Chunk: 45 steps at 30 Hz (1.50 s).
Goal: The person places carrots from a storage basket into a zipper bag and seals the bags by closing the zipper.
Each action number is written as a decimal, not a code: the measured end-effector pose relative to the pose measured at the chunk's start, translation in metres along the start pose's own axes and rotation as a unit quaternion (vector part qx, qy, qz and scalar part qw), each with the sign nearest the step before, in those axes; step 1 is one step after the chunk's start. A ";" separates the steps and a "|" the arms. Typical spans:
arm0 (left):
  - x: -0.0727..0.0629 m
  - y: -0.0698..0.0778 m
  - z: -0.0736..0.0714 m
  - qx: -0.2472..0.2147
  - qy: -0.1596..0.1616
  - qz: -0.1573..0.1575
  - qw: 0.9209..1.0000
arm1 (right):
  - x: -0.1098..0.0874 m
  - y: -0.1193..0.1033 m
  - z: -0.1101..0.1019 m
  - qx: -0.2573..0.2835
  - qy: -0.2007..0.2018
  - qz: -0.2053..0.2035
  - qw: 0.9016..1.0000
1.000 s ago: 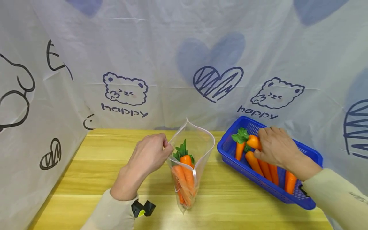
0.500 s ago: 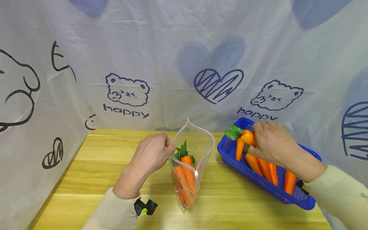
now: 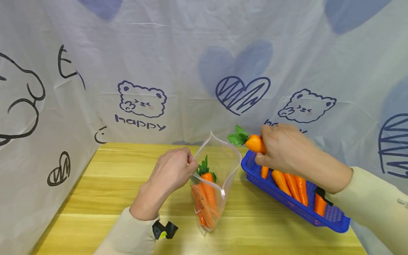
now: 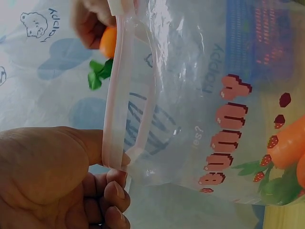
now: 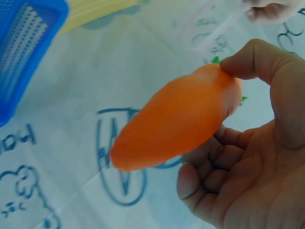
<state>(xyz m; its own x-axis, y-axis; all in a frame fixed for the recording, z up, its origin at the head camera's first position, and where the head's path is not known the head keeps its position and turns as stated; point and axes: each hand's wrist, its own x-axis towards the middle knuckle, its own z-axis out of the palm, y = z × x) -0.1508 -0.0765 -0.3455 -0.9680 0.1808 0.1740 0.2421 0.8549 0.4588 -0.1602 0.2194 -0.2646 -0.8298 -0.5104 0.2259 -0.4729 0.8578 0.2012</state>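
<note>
Cloth printed with bears and hearts is hung behind a wood-grained table, on which one blue basket is set. To its left, one clear zip bag is pinched at the rim by the left hand, its mouth spread. One leafy carrot is gripped between thumb and fingers of the right hand, above the basket's bagward end. Progress is judged partial: at least two bagged carrots and five basket carrots are seen; exact totals are obscured by overlap.
</note>
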 end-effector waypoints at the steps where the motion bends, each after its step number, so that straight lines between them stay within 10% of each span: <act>1: 0.000 0.000 0.000 0.000 0.001 0.001 1.000 | 0.003 -0.005 -0.004 0.008 -0.013 0.005 1.000; 9: 0.000 0.004 0.003 -0.004 0.009 0.010 1.000 | 0.025 -0.037 -0.025 0.058 -0.132 0.037 0.989; 19: 0.002 0.009 0.008 -0.003 0.018 0.024 1.000 | 0.071 -0.060 -0.012 0.109 -0.281 0.030 0.953; 34: -0.003 0.010 0.009 -0.002 0.034 0.038 0.999 | 0.097 -0.082 0.058 0.282 -0.249 0.117 0.919; 45: -0.002 0.005 0.006 -0.008 0.027 0.018 0.999 | 0.085 -0.095 0.077 0.195 -0.284 0.056 0.937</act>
<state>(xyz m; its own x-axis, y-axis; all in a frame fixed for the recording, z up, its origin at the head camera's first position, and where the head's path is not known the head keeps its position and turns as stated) -0.1477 -0.0694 -0.3486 -0.9539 0.1837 0.2374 0.2778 0.8399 0.4662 -0.2086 0.0997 -0.3383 -0.8522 -0.3961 -0.3419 -0.3534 0.9176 -0.1821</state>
